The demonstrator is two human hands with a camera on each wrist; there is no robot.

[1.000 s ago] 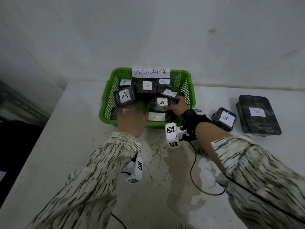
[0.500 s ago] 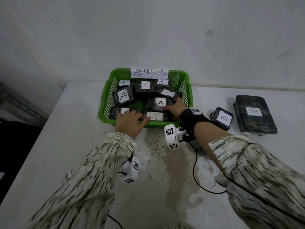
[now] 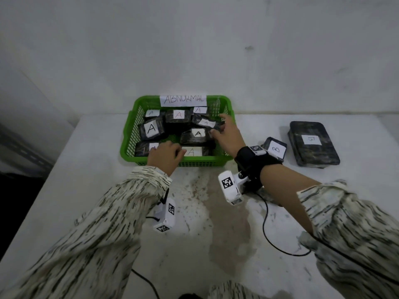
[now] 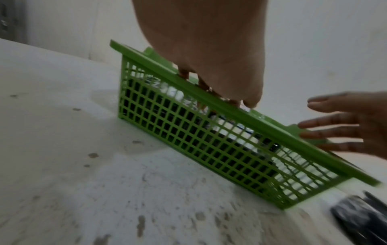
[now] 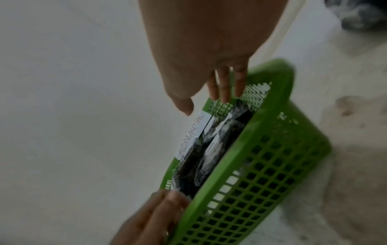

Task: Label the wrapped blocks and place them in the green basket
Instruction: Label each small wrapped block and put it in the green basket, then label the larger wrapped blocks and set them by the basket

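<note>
The green basket (image 3: 194,164) carries an "ABNORMAL" sign (image 3: 183,100) and holds several dark wrapped blocks with white "A" labels. My left hand (image 3: 170,148) reaches over the near rim and its fingers rest on the front-left block (image 3: 142,148). The left wrist view shows those fingers (image 4: 204,84) pointing down inside the basket (image 4: 209,140). My right hand (image 3: 222,126) hovers over the right rear, fingers straight and spread, beside a tilted block (image 3: 205,123). In the right wrist view this hand (image 5: 205,104) holds nothing above the basket (image 5: 261,165).
On the table to the right of the basket lie a small wrapped block labelled "B" (image 3: 275,148) and a larger labelled dark block (image 3: 313,143). The basket stands against the back wall. The stained white tabletop (image 3: 205,223) stretches toward me.
My right hand has moved from the middle "A" block toward the right rear of the basket and spread its fingers. The left hand stays at the front-left block.
</note>
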